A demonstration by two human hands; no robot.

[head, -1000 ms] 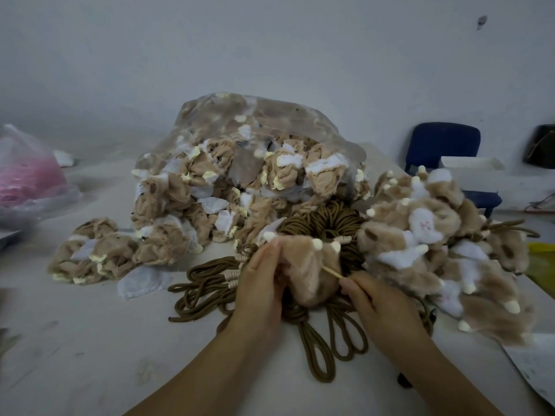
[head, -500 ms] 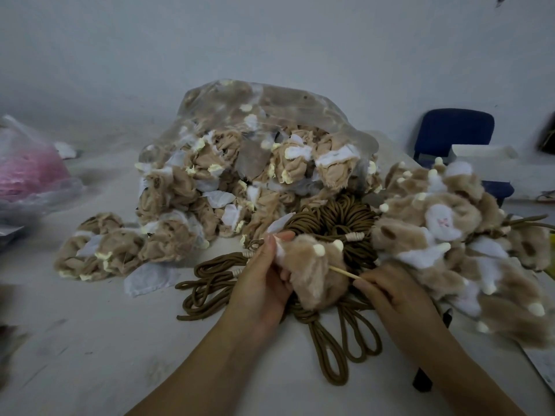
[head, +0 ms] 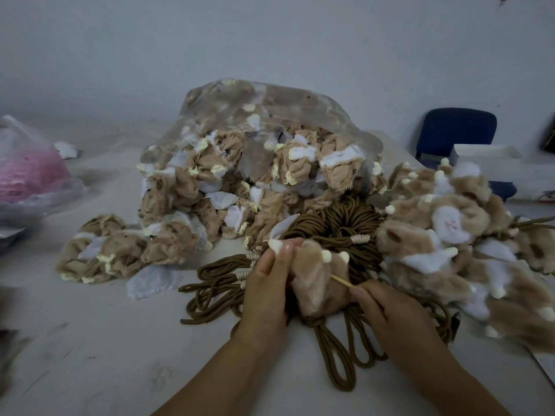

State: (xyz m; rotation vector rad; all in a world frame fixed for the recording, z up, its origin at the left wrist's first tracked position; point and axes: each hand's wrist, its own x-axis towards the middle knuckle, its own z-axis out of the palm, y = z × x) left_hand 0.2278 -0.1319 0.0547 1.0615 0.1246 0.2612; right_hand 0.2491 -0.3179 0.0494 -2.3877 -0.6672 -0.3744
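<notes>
A pale bench (head: 90,340) fills my remote view from edge to edge. At its centre lies a bulging clear bag (head: 300,109), its mouth towards me, crammed with tan and white fabric shells. To the right spreads a pile of furry tan toys (head: 450,235) dotted with cream nubs, touching a coil of brown cords (head: 336,223) that loops out from the bag's mouth towards the near edge. A smaller heap of shells (head: 102,250) sits just left of the bag, with a pink-filled bag (head: 27,172) at the far left edge and a blue chair (head: 456,130) behind the bench on the right.

Both bare forearms come up from the bottom of the frame and converge over the cords. The left hand (head: 264,292) is raised, back towards me, fingers curled round the left side of a tan plush piece (head: 315,280) and thumb pressed up by a cream nub at its top corner. The right hand (head: 390,313) lies lower, knuckles up, with thumb and forefinger pinching a thin stick (head: 341,279) whose far end meets the fur. I cannot tell how deep the tip goes. The plush piece is held between the two hands, just above the cords and in front of the bag's mouth.
</notes>
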